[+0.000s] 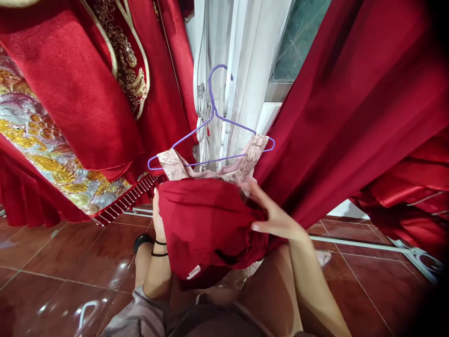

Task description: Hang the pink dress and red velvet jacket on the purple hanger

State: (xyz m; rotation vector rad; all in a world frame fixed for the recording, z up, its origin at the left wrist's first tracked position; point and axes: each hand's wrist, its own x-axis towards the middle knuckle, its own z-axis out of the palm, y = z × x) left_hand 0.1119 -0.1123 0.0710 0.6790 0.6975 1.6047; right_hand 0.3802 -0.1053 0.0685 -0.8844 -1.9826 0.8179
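Note:
A folded red garment [206, 220] with a small white label [193, 272] lies over my lap. My left hand [159, 217], with dark bands at its wrist, holds the garment's left side; most of its fingers are hidden by the cloth. At the right side, my right hand [271, 213] has thumb and fingers spread, the thumb touching the red cloth and the fingertips blurred near its upper corner. Behind the red cloth, a pale pink patterned garment [256, 152] hangs by its straps from a purple hanger [214, 114].
Red costumes with gold embroidery [126, 51] hang at the left. A long red cloth [336, 112] drapes down the right. White scrolled metalwork [199, 93] stands behind the hanger. A white rail [358, 245] runs low over the tiled floor [70, 285]. Another hanger [87, 309] shows at lower left.

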